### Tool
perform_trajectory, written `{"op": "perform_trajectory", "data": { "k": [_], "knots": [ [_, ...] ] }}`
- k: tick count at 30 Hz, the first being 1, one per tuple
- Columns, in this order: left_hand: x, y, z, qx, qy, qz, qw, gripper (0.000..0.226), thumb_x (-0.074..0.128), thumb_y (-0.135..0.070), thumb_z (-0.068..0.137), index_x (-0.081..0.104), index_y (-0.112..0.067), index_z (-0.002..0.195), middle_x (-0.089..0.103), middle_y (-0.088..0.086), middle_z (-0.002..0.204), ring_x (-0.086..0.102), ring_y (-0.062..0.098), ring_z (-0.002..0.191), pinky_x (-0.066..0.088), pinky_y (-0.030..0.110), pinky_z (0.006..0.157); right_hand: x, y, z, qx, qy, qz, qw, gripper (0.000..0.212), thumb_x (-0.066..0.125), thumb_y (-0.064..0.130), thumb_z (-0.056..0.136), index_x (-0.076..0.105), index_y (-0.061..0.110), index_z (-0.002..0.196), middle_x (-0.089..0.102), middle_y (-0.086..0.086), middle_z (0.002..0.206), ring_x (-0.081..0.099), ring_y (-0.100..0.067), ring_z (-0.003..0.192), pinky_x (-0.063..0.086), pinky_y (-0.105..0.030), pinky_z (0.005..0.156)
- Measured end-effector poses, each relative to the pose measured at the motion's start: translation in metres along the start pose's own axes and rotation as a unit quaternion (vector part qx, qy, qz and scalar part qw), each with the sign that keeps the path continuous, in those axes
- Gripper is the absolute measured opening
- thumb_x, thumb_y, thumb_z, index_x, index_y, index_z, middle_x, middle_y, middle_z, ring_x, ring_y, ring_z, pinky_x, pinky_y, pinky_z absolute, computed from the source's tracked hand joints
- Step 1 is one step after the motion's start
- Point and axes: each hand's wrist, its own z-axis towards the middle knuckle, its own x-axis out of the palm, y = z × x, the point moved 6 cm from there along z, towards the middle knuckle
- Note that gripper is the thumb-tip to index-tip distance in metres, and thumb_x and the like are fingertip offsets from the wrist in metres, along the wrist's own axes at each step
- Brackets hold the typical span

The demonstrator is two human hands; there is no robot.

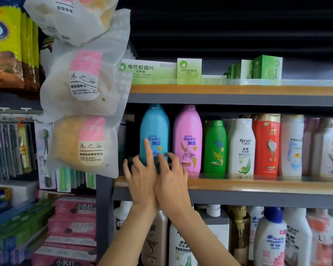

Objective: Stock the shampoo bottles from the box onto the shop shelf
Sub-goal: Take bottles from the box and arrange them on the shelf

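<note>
From the head camera we see a blue shampoo bottle [154, 131] standing upright at the left end of the middle shelf [238, 186], with a pink bottle [187, 139] just beside it at three o'clock and a green bottle [215, 147] next along. Our left hand [140, 177] has its index finger straight up against the blue bottle's label, the other fingers loosely bent, gripping nothing. Our right hand [171, 181], at three o'clock of the left and touching it, reaches spread, slightly curved fingers to the bottle's lower front without closing round it.
</note>
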Motion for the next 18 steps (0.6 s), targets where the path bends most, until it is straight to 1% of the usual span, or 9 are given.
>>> {"op": "perform_trajectory", "data": {
  "k": [3,6,8,10,11,12,14,16,18],
  "knots": [
    [0.001,0.0,0.002,0.014,-0.012,0.008,1.0,0.058,0.04,-0.03,0.085,0.032,-0.008,0.138,0.062,0.012,0.076,0.064,0.021,0.07,0.051,0.04,0.09,0.001,-0.002,-0.001,0.006,0.004,-0.02,1.0,0.045,0.034,0.018,0.073,0.069,0.01,0.102,0.065,-0.015,0.104,0.068,-0.03,0.078,0.054,-0.037,0.072],
    [0.008,0.0,0.001,0.03,0.009,-0.004,1.0,0.076,0.066,-0.031,0.077,0.029,-0.007,0.139,0.063,0.013,0.081,0.065,0.02,0.069,0.051,0.042,0.09,0.004,-0.005,-0.001,0.025,0.033,-0.02,0.999,0.045,0.034,0.018,0.075,0.069,0.01,0.102,0.065,-0.015,0.106,0.068,-0.031,0.08,0.053,-0.039,0.074],
    [0.009,0.001,0.0,0.018,0.018,-0.002,1.0,0.08,0.069,-0.03,0.075,0.028,-0.008,0.14,0.063,0.014,0.086,0.065,0.023,0.071,0.052,0.043,0.089,0.004,-0.004,-0.001,0.015,0.052,-0.025,0.998,0.051,0.028,0.022,0.076,0.066,0.011,0.108,0.062,-0.015,0.113,0.066,-0.032,0.09,0.051,-0.041,0.08],
    [0.005,-0.001,0.0,-0.009,0.01,0.008,1.0,0.066,0.058,-0.027,0.08,0.031,-0.01,0.138,0.062,0.018,0.095,0.064,0.03,0.074,0.053,0.044,0.086,-0.002,-0.005,0.0,0.012,0.085,-0.018,0.996,0.061,0.018,0.03,0.078,0.059,0.013,0.12,0.052,-0.014,0.129,0.057,-0.034,0.108,0.041,-0.043,0.094],
    [0.0,-0.003,0.001,-0.019,-0.001,0.009,1.0,0.06,0.05,-0.025,0.082,0.033,-0.01,0.138,0.061,0.02,0.102,0.063,0.033,0.079,0.052,0.045,0.086,-0.008,-0.009,0.002,0.016,0.088,-0.015,0.996,0.062,0.016,0.031,0.079,0.057,0.013,0.122,0.048,-0.014,0.133,0.052,-0.035,0.113,0.037,-0.044,0.098],
    [-0.005,-0.007,0.002,-0.019,-0.008,0.001,1.0,0.059,0.048,-0.023,0.08,0.036,-0.012,0.137,0.059,0.022,0.11,0.062,0.036,0.088,0.049,0.047,0.088,-0.016,-0.016,0.003,0.021,0.07,-0.014,0.997,0.061,0.018,0.03,0.08,0.058,0.011,0.122,0.048,-0.015,0.133,0.051,-0.037,0.113,0.037,-0.045,0.099],
    [-0.014,-0.022,0.001,0.025,-0.015,-0.02,0.999,0.06,0.052,-0.022,0.074,0.045,-0.017,0.133,0.054,0.021,0.121,0.054,0.038,0.104,0.045,0.048,0.091,-0.039,-0.033,0.009,0.037,0.006,-0.023,0.999,0.055,0.027,0.018,0.076,0.061,0.008,0.119,0.051,-0.019,0.128,0.052,-0.041,0.108,0.043,-0.047,0.092],
    [-0.019,-0.039,-0.003,0.077,-0.019,-0.032,0.996,0.046,0.051,-0.022,0.071,0.061,-0.022,0.116,0.055,0.015,0.12,0.046,0.034,0.107,0.045,0.048,0.088,-0.058,-0.054,0.01,0.069,-0.01,-0.043,0.997,0.048,0.039,0.008,0.078,0.059,0.008,0.122,0.046,-0.02,0.133,0.047,-0.042,0.114,0.04,-0.047,0.095],
    [-0.015,-0.045,-0.007,0.08,-0.007,-0.035,0.996,0.029,0.056,-0.021,0.07,0.069,-0.021,0.097,0.058,0.012,0.114,0.043,0.032,0.105,0.046,0.048,0.082,-0.061,-0.07,0.006,0.092,0.028,-0.083,0.992,0.043,0.045,0.005,0.083,0.055,0.008,0.126,0.035,-0.017,0.142,0.038,-0.038,0.123,0.035,-0.045,0.1]
  ]
}}
